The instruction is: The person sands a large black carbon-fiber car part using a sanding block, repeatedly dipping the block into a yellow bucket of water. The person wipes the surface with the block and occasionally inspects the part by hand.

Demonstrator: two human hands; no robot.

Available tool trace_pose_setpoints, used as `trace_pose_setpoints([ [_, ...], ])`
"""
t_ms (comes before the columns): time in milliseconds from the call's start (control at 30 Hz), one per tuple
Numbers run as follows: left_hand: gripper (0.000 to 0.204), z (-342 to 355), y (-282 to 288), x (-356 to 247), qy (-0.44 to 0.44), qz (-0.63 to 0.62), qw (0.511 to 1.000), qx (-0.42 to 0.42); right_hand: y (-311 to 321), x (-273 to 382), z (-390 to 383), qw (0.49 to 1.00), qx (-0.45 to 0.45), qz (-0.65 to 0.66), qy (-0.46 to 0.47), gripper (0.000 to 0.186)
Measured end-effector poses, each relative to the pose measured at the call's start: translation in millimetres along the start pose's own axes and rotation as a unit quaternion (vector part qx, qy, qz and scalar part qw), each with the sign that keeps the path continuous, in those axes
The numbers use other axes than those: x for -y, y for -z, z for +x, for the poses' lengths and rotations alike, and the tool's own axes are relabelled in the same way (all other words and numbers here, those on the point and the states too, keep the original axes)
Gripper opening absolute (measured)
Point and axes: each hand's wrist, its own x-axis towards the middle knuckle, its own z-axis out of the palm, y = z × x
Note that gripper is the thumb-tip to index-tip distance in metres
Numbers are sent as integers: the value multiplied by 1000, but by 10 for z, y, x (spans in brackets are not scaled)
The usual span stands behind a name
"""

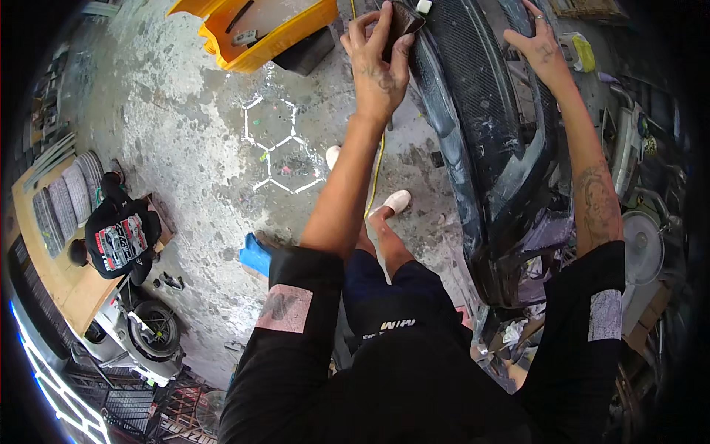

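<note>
A long dark car bumper [449,129] with a mesh grille [477,81] stands in front of me, toward the right. My left hand [379,66] pinches a dark brown folded sheet that looks like sandpaper [404,24], right beside the bumper's left edge. A small white block [424,7] sits near that sheet at the top of the view. Across the grille, my right hand [542,50] grips the bumper's right side, thumb apart from the fingers. Its fingertips are partly cut off by the top edge of the view.
A yellow tub [274,44] stands on the stained floor at upper left. A yellow hose [376,174] runs past my feet. A blue object [255,255] lies left of me. At far left a person [122,233] sits near tyres [72,194] and a motorcycle [151,329]. Parts crowd the right.
</note>
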Motion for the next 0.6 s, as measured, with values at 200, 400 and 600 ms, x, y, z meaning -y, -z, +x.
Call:
trace_pose_setpoints([
  [200,61,-1319,189,-790,34,-11,991,129,104,-775,78,987,-43,-97,121,83],
  [400,58,-263,-107,-140,0,-15,999,-45,300,-1234,402,870,-12,-293,396,85],
  [600,53,-1278,128,-837,59,-10,997,46,75,-820,114,985,-35,-100,140,69],
])
